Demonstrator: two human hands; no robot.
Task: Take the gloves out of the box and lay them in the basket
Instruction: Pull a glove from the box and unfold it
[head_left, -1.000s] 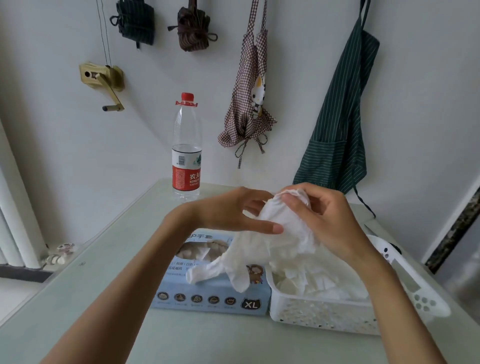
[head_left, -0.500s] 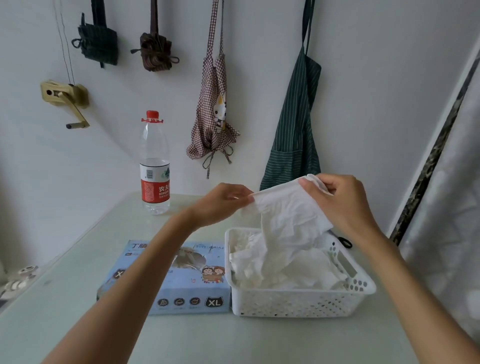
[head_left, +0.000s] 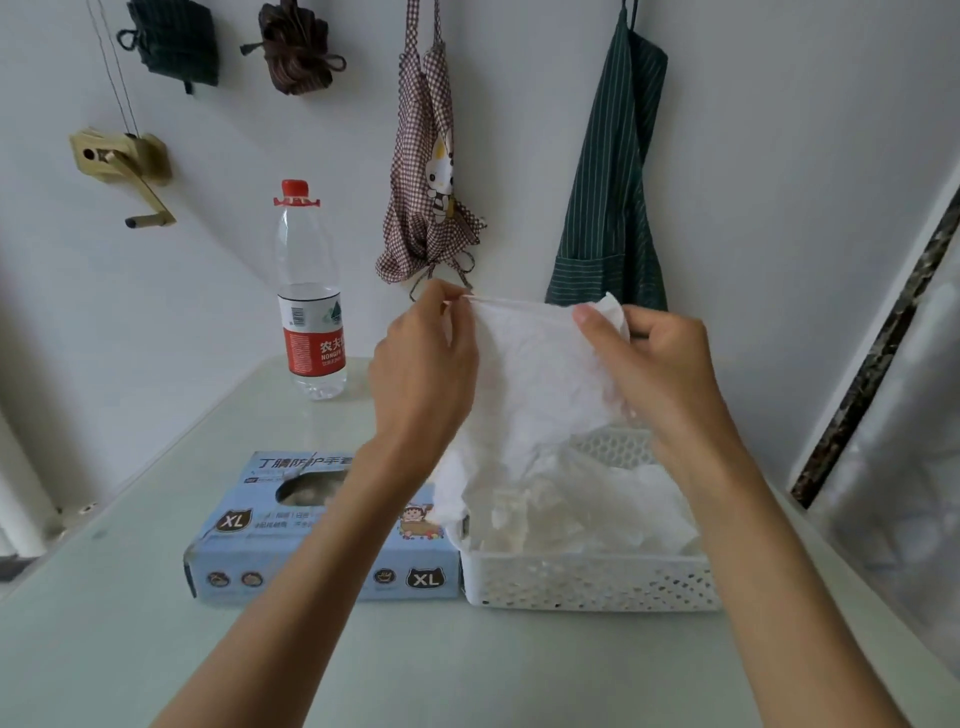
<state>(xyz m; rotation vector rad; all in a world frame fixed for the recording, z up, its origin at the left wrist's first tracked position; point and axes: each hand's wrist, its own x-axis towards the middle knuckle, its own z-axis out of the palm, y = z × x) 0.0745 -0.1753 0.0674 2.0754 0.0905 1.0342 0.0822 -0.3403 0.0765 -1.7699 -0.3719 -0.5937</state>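
While each hand (head_left: 423, 371) pinches it, glove (head_left: 530, 384) hangs between.

A: 2 arms in shot, both bare from the bottom edge up to the wrists, no sleeves showing at all.

B: Left hand (head_left: 423, 371), nothing worn, no ring, no watch, no strap at the wrist.

A: Same on the right hand (head_left: 657, 366): bare, no jewellery. Nails short and plain, no polish that I can make out.
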